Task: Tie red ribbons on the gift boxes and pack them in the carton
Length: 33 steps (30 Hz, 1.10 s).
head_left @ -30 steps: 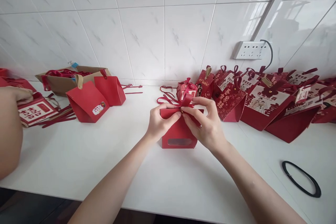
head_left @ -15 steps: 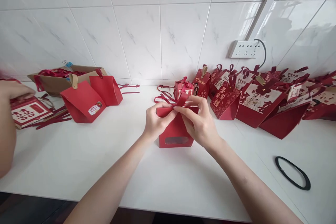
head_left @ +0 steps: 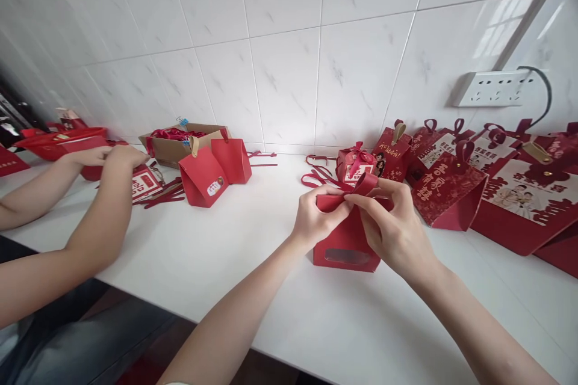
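Observation:
A red gift box [head_left: 345,231] with a window low on its front stands upright on the table before me. A dark red ribbon [head_left: 366,183] rises in a loop from its top edge. My left hand [head_left: 320,216] is closed at the top left of the box, its thumb and fingers pinching the ribbon there. My right hand [head_left: 396,225] pinches the ribbon from the right, thumb and forefinger meeting my left thumb. The fingertips partly hide where the ribbon passes through the box. Just behind stands a small red box with a bow [head_left: 356,162].
Several decorated red gift boxes [head_left: 451,189] crowd the right, below a power strip [head_left: 492,89]. Two plain red boxes [head_left: 203,177] stand left, near a cardboard box [head_left: 169,153] of ribbons. At far left, another person's arms [head_left: 97,210] work over a box by a red basket [head_left: 61,139].
My view has turned left, so the table's contents sit further right and more of the other person shows. My hands keep their pinch at the box top, with little visible movement.

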Motion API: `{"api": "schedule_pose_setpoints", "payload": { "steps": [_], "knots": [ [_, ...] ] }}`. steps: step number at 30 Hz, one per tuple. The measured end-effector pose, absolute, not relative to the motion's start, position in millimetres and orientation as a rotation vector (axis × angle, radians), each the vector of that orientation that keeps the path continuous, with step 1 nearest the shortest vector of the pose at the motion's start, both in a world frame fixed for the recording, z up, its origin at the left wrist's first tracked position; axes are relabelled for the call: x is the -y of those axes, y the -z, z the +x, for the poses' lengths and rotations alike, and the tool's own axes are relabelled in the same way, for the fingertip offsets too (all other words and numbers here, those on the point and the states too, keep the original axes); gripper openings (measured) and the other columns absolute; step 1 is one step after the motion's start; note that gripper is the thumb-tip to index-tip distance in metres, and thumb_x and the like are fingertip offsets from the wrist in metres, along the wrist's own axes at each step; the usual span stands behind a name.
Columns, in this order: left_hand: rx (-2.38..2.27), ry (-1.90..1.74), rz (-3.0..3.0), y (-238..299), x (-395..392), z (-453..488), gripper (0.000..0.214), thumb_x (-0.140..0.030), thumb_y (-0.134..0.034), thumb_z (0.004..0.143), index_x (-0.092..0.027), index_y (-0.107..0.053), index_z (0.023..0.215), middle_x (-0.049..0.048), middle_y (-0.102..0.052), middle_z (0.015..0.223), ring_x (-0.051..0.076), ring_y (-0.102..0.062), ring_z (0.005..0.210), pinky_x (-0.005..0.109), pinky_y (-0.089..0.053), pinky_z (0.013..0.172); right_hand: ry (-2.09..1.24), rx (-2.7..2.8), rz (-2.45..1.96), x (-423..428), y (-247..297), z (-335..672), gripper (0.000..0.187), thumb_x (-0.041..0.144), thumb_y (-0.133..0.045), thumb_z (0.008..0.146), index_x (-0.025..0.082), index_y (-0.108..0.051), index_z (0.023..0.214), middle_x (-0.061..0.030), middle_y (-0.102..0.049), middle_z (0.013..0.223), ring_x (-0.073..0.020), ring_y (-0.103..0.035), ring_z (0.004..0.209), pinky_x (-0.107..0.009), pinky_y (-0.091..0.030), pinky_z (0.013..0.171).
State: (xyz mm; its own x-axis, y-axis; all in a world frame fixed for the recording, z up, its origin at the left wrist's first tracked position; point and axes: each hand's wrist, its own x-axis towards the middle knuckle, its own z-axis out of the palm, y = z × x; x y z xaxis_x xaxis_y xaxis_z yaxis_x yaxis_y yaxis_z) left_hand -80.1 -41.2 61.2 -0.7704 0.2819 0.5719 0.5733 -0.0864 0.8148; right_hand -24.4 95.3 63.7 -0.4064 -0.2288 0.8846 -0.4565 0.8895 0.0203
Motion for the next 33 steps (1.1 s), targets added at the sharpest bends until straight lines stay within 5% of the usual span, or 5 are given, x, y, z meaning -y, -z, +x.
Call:
{"api": "schedule_pose_setpoints", "payload": {
  "steps": [20,28,33],
  "knots": [
    [1.970,1.923,-0.940,-63.8,40.9,-79.7,0.008,-0.025,-0.065,0.071,-0.019,-0.062,0.075,0.0008,-0.068,0.078,0.016,-0.063,0.076,0.026,-0.050,0.071,-0.431,1.893,0.420,-93.1,-62.0,-27.6,0.018,0.010,-0.053,0.082,0.022,-0.049,0.094,-0.0079,-0.047,0.098,-0.0199,-0.056,0.092,-0.038,-0.052,0.075],
    [2.008,1.875,-0.879,-65.6,41.0,-80.5,0.012,-0.029,-0.066,0.070,-0.018,-0.060,0.072,-0.0006,-0.066,0.070,0.015,-0.062,0.068,0.025,-0.049,0.064,-1.043,1.859,0.235,-86.2,-56.1,-27.3,0.034,0.019,-0.057,0.079,0.024,-0.035,0.104,-0.0087,-0.052,0.114,-0.0191,-0.059,0.096,-0.040,-0.051,0.079],
    [2.028,1.876,-0.849,-64.9,41.0,-79.4,0.011,-0.029,-0.066,0.070,-0.019,-0.061,0.070,-0.0011,-0.065,0.068,0.013,-0.061,0.064,0.023,-0.048,0.059,-1.245,1.902,0.184,-84.1,-60.1,-24.8,0.036,0.021,-0.056,0.080,0.026,-0.036,0.109,0.0001,-0.060,0.085,-0.0177,-0.060,0.091,-0.040,-0.048,0.084]
  ]
}}
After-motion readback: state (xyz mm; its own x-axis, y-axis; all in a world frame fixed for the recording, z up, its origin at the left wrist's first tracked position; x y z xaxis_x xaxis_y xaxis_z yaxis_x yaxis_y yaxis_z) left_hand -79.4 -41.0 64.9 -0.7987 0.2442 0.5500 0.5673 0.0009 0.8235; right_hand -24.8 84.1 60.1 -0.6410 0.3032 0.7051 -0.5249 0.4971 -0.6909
